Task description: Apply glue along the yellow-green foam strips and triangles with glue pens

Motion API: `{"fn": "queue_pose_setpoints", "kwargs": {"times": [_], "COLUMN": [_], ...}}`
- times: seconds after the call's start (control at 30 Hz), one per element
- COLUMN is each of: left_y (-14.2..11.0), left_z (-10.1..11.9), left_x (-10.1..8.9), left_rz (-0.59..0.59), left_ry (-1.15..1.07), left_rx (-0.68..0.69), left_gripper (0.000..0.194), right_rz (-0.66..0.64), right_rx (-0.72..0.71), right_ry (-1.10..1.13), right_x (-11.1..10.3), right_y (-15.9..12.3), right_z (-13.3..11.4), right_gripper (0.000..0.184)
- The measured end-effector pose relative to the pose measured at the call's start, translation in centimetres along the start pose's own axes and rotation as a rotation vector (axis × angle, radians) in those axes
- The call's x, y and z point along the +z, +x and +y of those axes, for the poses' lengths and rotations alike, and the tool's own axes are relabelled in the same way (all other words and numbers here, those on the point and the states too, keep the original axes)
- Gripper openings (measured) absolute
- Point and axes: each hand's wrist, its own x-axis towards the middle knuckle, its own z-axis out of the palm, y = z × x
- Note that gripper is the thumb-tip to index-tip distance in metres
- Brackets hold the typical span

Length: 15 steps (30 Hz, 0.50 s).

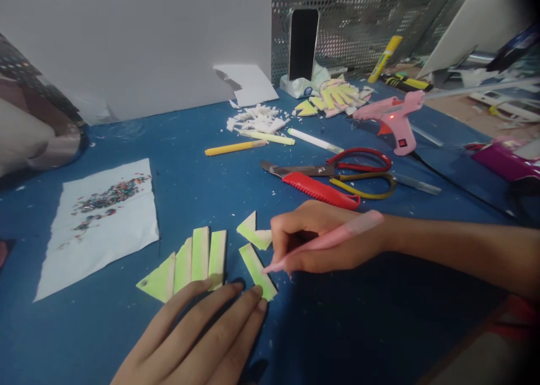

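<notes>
My right hand [312, 236] grips a pink marker [337, 233], its tip touching a green-and-cream strip [255, 268]. My left hand [206, 331] lies flat with fingers stretched out, and its fingertips rest on the lower end of that strip and at the foot of the neighbouring pieces. Left of the strip, several green-and-cream pieces stand side by side, beginning with a triangular piece [159, 281] that has a dark dot. Just above the strip lies a tail-like piece [252, 230], partly hidden behind my right hand.
Scissors [320, 170], a red utility knife [318, 189] and a pink glue gun [399, 118] lie beyond my right hand. Yellow [235, 148] and white markers [314, 140] sit near white scraps [257, 118]. A phone [303, 45] stands behind. Paper with colourful shavings [118, 233] lies left.
</notes>
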Motion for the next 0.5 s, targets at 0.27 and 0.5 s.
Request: {"fn": "queue_pose_setpoints", "kwargs": {"times": [0.27,0.5], "left_y": [-0.19,0.12], "left_z": [-0.06,-0.09], "left_x": [0.12,0.04], "left_rz": [0.006,0.007], "left_ry": [0.011,-0.004], "left_rx": [0.01,-0.002], "left_gripper": [0.041,0.041], "right_rz": [-0.028,-0.018], "right_rx": [-0.014,-0.037], "right_ry": [-0.008,0.007], "right_x": [0.1,0.24], "right_y": [-0.08,-0.09], "right_z": [-0.09,0.13], "right_gripper": [0.02,0.021]}}
